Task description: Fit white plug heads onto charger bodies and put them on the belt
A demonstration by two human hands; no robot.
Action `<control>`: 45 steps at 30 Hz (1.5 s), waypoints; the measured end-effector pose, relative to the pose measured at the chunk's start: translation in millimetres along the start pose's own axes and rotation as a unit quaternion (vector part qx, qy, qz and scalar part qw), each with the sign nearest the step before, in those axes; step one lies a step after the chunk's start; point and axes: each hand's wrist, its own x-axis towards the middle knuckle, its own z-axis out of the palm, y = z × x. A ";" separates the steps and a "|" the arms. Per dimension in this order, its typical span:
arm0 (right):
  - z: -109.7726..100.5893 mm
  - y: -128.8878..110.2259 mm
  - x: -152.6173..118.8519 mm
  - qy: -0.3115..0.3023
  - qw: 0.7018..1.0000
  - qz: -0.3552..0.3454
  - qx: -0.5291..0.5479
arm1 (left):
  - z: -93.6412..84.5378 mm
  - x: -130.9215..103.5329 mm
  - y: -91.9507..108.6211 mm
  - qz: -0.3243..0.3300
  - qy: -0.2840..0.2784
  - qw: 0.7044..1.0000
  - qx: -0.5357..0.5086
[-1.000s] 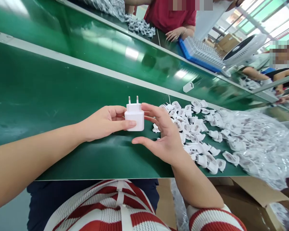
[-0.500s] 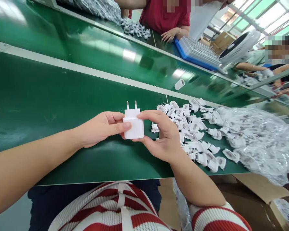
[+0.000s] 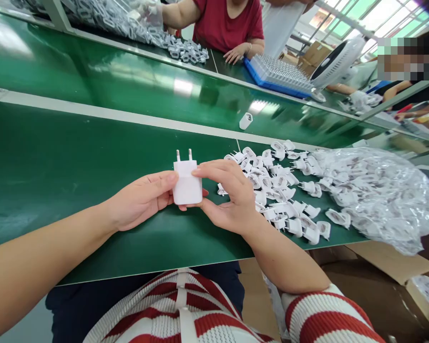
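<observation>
A white two-pin plug charger (image 3: 188,186) is held upright between my hands, its metal pins pointing away from me. My left hand (image 3: 146,197) grips its left side, thumb near the upper left edge. From the right, my right hand (image 3: 232,195) holds it with the index finger on the upper right and the thumb at the lower corner. Just beyond my right hand lies a heap of loose white plug heads (image 3: 271,181) on the green table (image 3: 75,157).
A clear plastic bag (image 3: 386,190) of plug parts lies at the right. One white charger body (image 3: 246,121) rests on the green strip beyond the pale rail (image 3: 110,118). Across it are a blue tray (image 3: 271,81), a fan (image 3: 338,59) and a co-worker in red (image 3: 225,28). An open carton (image 3: 389,286) stands below right.
The plug head and body, with a visible step between them before, now sit flush. My left thumb has moved up the charger. The view has shifted slightly.
</observation>
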 end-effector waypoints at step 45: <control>-23.5 37.0 5.3 0.073 0.916 0.369 0.139 | -29.0 285.5 38.5 0.102 0.303 0.741 0.591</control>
